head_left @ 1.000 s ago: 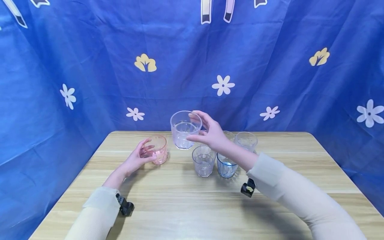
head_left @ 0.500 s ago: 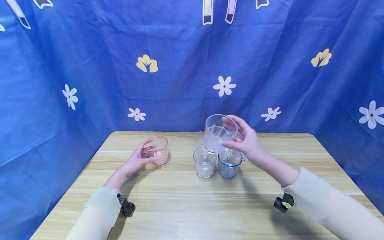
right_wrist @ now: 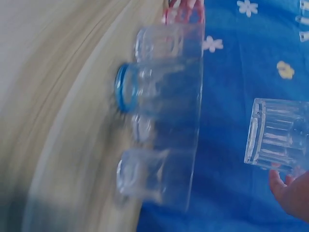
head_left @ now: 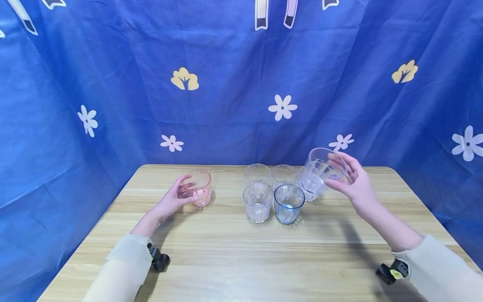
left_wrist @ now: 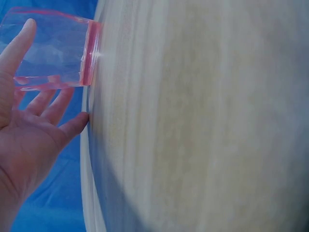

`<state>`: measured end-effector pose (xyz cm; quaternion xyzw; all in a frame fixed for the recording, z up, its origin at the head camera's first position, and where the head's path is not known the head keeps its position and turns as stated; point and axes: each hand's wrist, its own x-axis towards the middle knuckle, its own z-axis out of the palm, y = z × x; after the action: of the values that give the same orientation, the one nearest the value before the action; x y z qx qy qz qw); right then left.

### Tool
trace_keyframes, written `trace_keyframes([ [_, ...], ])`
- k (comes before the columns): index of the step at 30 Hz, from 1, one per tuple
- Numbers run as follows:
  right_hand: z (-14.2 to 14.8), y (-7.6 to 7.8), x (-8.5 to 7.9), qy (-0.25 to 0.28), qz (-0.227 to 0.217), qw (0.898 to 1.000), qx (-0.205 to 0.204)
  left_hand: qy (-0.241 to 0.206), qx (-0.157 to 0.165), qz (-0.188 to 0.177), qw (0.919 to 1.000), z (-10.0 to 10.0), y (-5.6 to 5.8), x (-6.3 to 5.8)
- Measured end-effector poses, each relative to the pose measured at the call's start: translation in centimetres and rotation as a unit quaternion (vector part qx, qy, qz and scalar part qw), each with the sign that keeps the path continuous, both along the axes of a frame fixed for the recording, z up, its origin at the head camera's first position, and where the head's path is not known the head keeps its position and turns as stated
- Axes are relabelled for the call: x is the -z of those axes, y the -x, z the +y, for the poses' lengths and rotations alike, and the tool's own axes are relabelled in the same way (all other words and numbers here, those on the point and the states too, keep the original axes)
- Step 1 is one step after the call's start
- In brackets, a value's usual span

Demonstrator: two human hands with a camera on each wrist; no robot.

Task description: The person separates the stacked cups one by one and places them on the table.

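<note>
A pink-tinted tumbler [head_left: 202, 193] stands upright on the left of the table, and my left hand [head_left: 167, 205] has its thumb and fingers round it. The left wrist view shows the thumb on the near side of the pink tumbler [left_wrist: 53, 50] and fingers at the other side. Raised above the table on the right is a clear tumbler [head_left: 320, 170], slightly tilted, which my right hand [head_left: 354, 184] grips from its right side. The right wrist view shows this clear tumbler [right_wrist: 277, 135] apart from the others.
A blue-rimmed tumbler [head_left: 289, 205] and a clear tumbler [head_left: 258, 205] stand in front at the table's middle. Behind them stand clear tumblers [head_left: 258, 173], one partly hidden by the raised one. A blue patterned curtain [head_left: 226, 105] hangs behind the wooden table [head_left: 234, 256].
My right hand has carried the clear tumbler rightward, from beside the pink tumbler across the group to its right side. The left hand and pink tumbler have stayed in place.
</note>
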<state>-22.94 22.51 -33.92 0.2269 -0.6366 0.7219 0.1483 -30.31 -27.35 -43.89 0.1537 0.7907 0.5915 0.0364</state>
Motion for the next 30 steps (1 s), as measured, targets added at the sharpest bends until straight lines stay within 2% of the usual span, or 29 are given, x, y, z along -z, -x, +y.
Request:
trace_keyframes([
  [4, 1.8, -0.2, 0.9, 0.033, 0.002, 0.999, 0.016, 0.001, 0.0, -0.001, 1.0, -0.1, 0.0, 0.0],
  [8, 3.4, -0.5, 2.0, 0.036, -0.01, 0.999, 0.033, 0.002, 0.0, -0.004, 1.0, -0.1, 0.0, 0.0],
  [18, 5.7, -0.9, 5.7, -0.016, -0.071, 0.994, 0.078, 0.006, 0.001, -0.008, 0.9999, 0.1, -0.1, -0.4],
  [24, 5.3, -1.1, 8.0, -0.084, -0.076, 0.991, 0.073, 0.004, 0.001, -0.009, 0.9999, 0.2, -0.2, -0.6],
  [30, 4.0, -1.0, 9.1, -0.121, -0.093, 0.987, 0.048, 0.003, 0.0, -0.011, 0.9999, 0.2, -0.4, -0.7],
])
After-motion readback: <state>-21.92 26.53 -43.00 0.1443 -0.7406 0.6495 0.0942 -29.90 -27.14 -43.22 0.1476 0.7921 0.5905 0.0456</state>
